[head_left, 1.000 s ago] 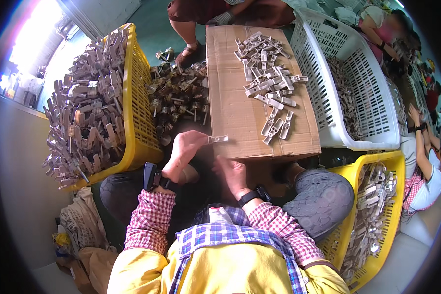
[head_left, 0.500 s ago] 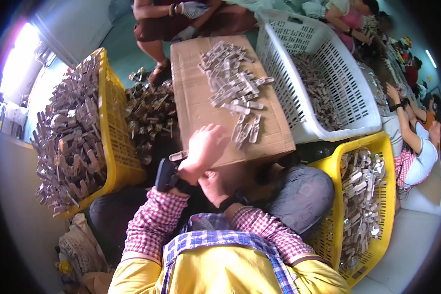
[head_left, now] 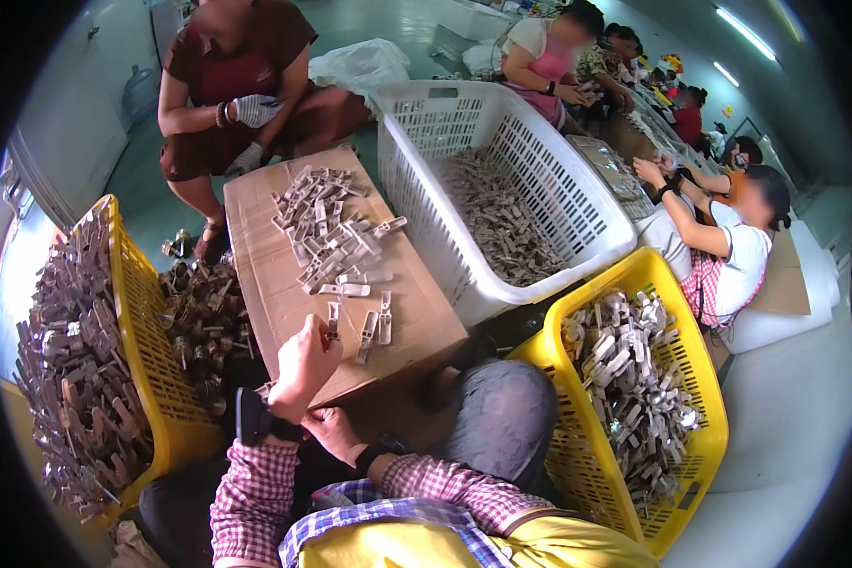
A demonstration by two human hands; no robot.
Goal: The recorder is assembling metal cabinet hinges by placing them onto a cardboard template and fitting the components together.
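Note:
My left hand (head_left: 305, 367) reaches over the near edge of a cardboard box (head_left: 260, 256), fingers curled in a pinch at the lower end of a small, long silvery metal clip (head_left: 333, 318). Two similar clips (head_left: 367, 337) lie just right of it, and a loose pile of them (head_left: 322, 222) spreads farther up the box. Close below my left wrist is my right hand (head_left: 336, 434), its fingers bent and pressed together at the box's near edge. What they hold, if anything, is hidden. Part of another metal piece (head_left: 263, 389) shows beside my left wrist.
Heaped metal parts fill a yellow basket (head_left: 147, 364) at left and another yellow basket (head_left: 715, 431) at right. A white basket (head_left: 625, 222) with more parts adjoins the box. Darker parts (head_left: 208, 327) lie left of it. A gloved co-worker (head_left: 246, 95) sits opposite; others sit at right.
The view has swung up and right, showing more of the room. My left hand has moved up to the nearest loose clips. My right hand stays low near my left wrist.

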